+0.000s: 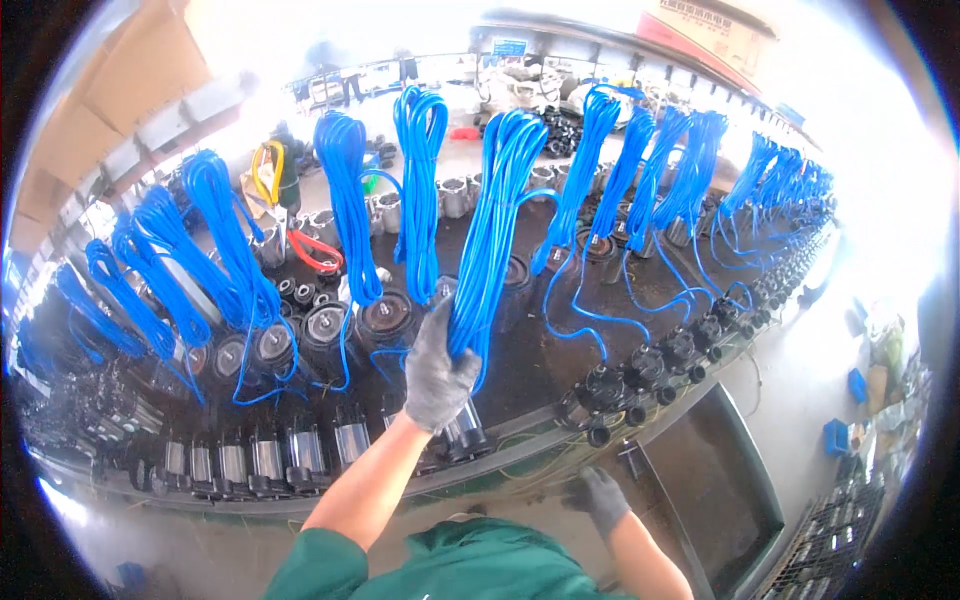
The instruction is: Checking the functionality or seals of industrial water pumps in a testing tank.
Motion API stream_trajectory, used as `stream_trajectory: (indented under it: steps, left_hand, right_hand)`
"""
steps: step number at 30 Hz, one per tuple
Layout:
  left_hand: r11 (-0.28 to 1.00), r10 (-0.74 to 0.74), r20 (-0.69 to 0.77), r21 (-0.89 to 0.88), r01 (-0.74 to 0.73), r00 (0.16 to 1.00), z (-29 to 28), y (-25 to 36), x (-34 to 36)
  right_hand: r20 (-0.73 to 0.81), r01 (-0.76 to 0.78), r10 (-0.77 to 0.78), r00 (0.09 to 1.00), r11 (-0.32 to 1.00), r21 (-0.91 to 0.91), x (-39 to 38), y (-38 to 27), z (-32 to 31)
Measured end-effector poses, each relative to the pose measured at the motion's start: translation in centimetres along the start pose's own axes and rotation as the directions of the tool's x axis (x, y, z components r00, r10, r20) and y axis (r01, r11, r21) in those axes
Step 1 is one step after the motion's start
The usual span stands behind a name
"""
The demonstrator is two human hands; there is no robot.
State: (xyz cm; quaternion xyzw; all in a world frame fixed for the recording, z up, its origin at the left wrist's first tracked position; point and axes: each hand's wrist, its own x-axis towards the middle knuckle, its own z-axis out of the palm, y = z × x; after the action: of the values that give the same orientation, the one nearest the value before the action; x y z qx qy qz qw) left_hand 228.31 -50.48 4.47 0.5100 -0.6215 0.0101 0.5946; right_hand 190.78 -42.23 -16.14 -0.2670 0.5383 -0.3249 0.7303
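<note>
My left hand (438, 370), in a grey glove, is closed around the lower part of a coiled bundle of blue cable (497, 220). That bundle hangs upright above the dark workbench (530, 375). Lower and to the right, my right hand (600, 500), also gloved, is held low in front of the bench edge. It holds nothing I can see, and its fingers look loosely apart, though slightly blurred. More blue cable bundles (418, 190) hang in a row to both sides, their loose ends running to round motor parts (388, 315) on the bench.
Shiny metal cylinders (305, 450) line the near edge at left; black castings (650, 370) line it at right. A dark tray (715, 490) stands by my right hand. Scissors with red handles (315, 250) and a yellow-handled tool (267, 172) are behind the cables.
</note>
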Motion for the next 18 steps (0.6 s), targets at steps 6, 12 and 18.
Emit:
stream_trajectory:
  steps: [6,12,18]
  left_hand:
    - [0.997,0.053,-0.017,0.051,-0.053,0.998,3.4,-0.6,7.7]
    - [0.978,-0.134,0.017,-0.161,0.134,0.991,5.7,-2.1,10.9]
    - [0.871,-0.217,0.047,-0.442,0.215,0.975,7.4,-2.6,11.4]
  right_hand:
    - [-0.272,0.078,-0.018,0.962,0.974,0.212,-6.0,7.1,-10.7]
    - [-0.243,0.043,0.105,0.964,0.843,0.536,-8.3,12.1,-15.2]
    - [-0.474,0.002,0.212,0.855,0.912,0.411,-8.6,13.3,-15.8]
